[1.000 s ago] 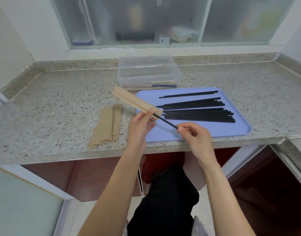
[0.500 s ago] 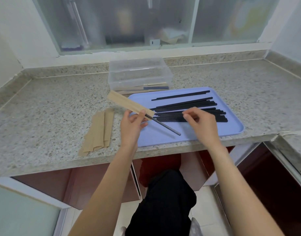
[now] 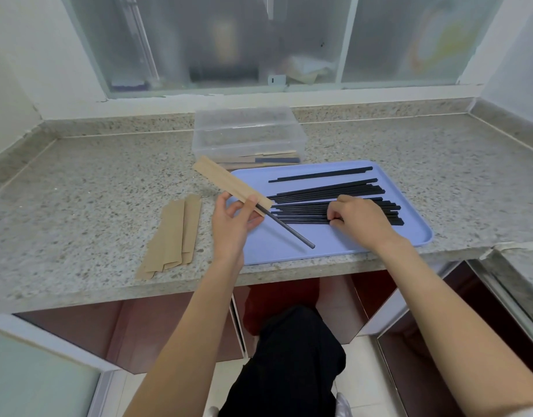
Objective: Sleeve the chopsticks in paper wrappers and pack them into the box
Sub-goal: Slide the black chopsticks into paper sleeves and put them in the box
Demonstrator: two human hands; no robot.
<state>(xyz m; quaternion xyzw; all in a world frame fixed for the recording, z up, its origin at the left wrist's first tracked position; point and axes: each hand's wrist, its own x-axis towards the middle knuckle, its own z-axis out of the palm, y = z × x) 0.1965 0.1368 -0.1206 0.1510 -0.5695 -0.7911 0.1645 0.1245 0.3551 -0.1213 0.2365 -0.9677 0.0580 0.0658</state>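
My left hand point(image 3: 233, 222) pinches a brown paper wrapper point(image 3: 229, 185) held above the tray's left end. One black chopstick point(image 3: 289, 228) sticks out of the wrapper's near end toward me. My right hand point(image 3: 360, 222) lies on the pile of loose black chopsticks point(image 3: 328, 195) on the blue tray point(image 3: 289, 251), fingertips curled onto the sticks at the pile's near edge; whether it grips one is hidden. The clear plastic box point(image 3: 248, 133) stands behind the tray with several sleeved chopsticks point(image 3: 268, 159) at its front wall.
A stack of flat brown paper wrappers point(image 3: 173, 236) lies on the speckled stone counter point(image 3: 93, 191) left of the tray. A window sill and wall close the back. The counter's front edge runs just under my wrists, with dark red cabinets below.
My right hand let go of the sleeved chopstick's end and moved right onto the chopstick pile. My left hand kept holding the wrapper with the chopstick half in it.
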